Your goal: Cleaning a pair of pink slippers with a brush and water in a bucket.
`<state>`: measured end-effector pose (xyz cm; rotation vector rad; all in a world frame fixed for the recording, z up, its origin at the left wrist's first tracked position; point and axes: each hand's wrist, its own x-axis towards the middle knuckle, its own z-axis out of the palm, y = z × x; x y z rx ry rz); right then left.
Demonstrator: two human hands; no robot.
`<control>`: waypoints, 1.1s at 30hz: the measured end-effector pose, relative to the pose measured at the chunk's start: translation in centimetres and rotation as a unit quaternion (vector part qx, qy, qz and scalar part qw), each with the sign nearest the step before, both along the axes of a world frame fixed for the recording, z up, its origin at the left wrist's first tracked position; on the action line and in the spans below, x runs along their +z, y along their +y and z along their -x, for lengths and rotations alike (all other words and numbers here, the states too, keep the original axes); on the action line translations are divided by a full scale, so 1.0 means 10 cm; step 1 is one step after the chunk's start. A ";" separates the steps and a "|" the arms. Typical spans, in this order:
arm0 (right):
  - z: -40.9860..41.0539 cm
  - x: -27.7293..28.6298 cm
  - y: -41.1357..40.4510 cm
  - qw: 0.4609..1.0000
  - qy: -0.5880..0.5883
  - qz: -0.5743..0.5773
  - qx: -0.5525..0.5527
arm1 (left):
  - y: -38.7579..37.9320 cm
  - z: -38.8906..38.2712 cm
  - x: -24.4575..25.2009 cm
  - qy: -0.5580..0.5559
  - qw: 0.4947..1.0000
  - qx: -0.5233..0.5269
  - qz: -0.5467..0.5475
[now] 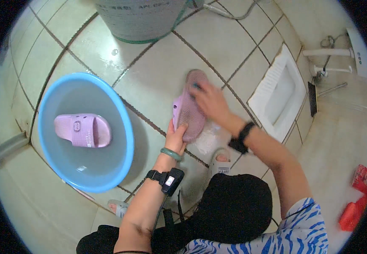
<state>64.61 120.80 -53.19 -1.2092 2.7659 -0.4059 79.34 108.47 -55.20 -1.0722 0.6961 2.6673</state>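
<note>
A pink-purple plastic slide slipper (191, 117) is tilted over the tiled floor, its textured sole facing me. My left hand (176, 135) grips one end of it, thumb on the sole and fingers behind. Blurred by motion, my right hand (210, 101) is against the upper part of the sole. Its fingers curl around a small dark teal thing (197, 86), mostly hidden, so its kind is unclear. To the left, a matching slipper (83, 130) lies strap up in the water of a blue plastic basin (128, 139).
A large grey bucket (142, 22) with a green rim at its base stands at the top, beside a hose (221, 12). A white squat toilet (280, 95) is set into the floor at right, near wall pipes (327, 53). Red packages (362, 179) lie farther right. Water wets the tiles (207, 139).
</note>
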 end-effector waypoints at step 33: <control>0.45 -0.07 -0.15 0.999 0.016 0.009 -0.045 | 0.13 0.06 0.06 -0.033 0.999 -0.029 0.020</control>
